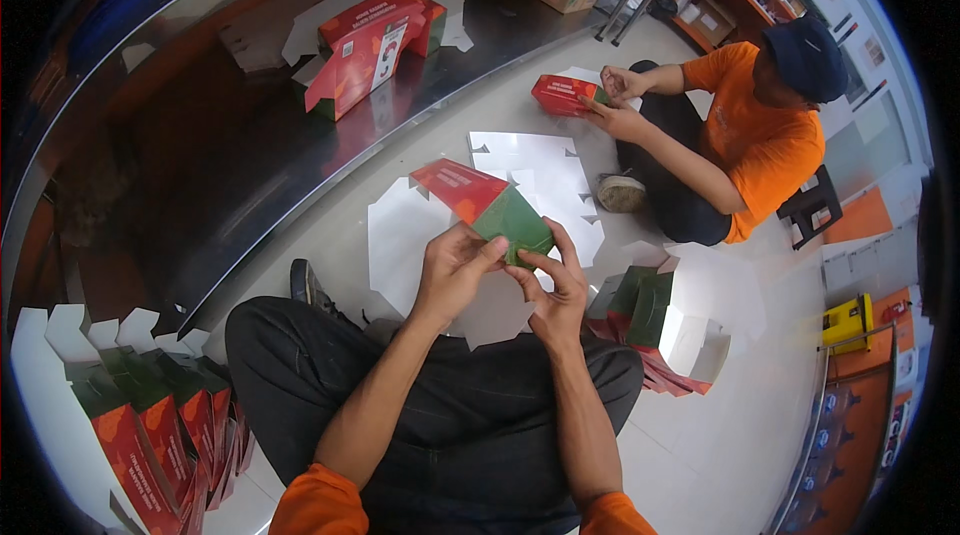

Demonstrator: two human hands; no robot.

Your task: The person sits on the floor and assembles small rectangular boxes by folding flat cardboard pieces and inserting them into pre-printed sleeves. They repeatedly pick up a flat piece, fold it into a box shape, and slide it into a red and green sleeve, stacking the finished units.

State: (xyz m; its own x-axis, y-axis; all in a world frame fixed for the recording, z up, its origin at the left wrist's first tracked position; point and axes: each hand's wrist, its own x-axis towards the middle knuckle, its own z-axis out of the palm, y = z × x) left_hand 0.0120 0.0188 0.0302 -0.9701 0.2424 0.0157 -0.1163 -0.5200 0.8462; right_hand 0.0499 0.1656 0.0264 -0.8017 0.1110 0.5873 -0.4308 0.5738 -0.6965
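Before my crossed legs, a partly folded food carton is held in the air, green at the near end and red at the far end. My left hand grips its near left corner with the thumb pressed on the green panel. On the other side, my right hand is closed around the near right edge, fingers bent over the green end. Both thumbs come close together there. White card flaps stick out below the carton and partly hide behind my hands. White card sheets lie on the floor just beyond.
At left stands a row of folded red-green cartons; another stack sits right of my knee. Formed cartons rest on a dark metal-edged shelf. A co-worker in orange sits at the right, handling a red carton.
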